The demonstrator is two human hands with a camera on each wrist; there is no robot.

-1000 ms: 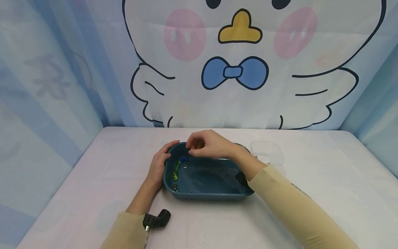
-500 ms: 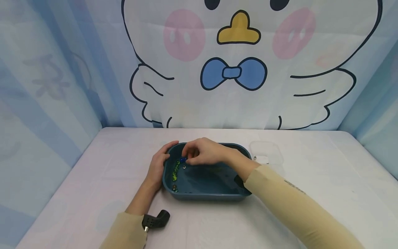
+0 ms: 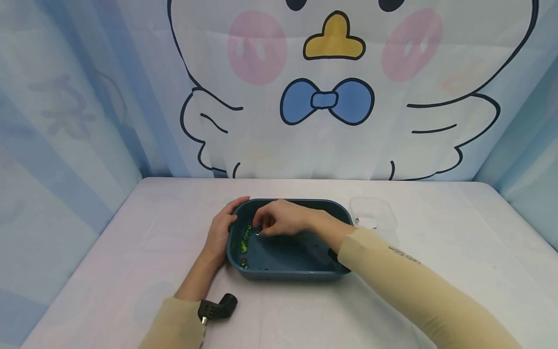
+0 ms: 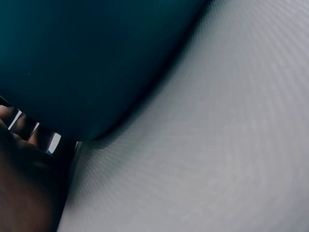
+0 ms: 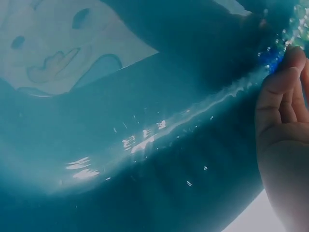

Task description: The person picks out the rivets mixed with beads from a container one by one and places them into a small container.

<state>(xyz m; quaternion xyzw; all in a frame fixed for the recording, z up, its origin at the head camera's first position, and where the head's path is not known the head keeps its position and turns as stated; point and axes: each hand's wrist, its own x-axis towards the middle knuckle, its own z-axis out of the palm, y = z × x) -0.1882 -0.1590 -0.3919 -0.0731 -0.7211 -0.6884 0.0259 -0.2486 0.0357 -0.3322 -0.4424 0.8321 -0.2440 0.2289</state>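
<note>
A dark teal tub (image 3: 287, 275) stands on the table. My left hand (image 3: 219, 233) holds its left end, thumb at the rim and fingers along the outer wall; the left wrist view shows those fingers (image 4: 36, 130) dark beside the tub. My right hand (image 3: 283, 217) reaches inside, thumb and fingers curled together low at the left end. In the right wrist view its fingertips meet right at a blue marble (image 5: 274, 62); I cannot tell whether they pinch it. Green marbles (image 3: 245, 241) line the left wall, with a brown one (image 3: 243, 261) nearer me. A small silvery piece (image 3: 257, 233) lies by the thumb.
A clear plastic box (image 3: 378, 211) with small bits in it sits behind and right of the tub. On the left wrist is a black camera (image 3: 219, 306). A cartoon-printed curtain (image 3: 327, 145) hangs at the table's back edge.
My right hand has come down from over the tub's back rim into its left end and now covers the blue marbles in the head view. The left hand stays on the tub.
</note>
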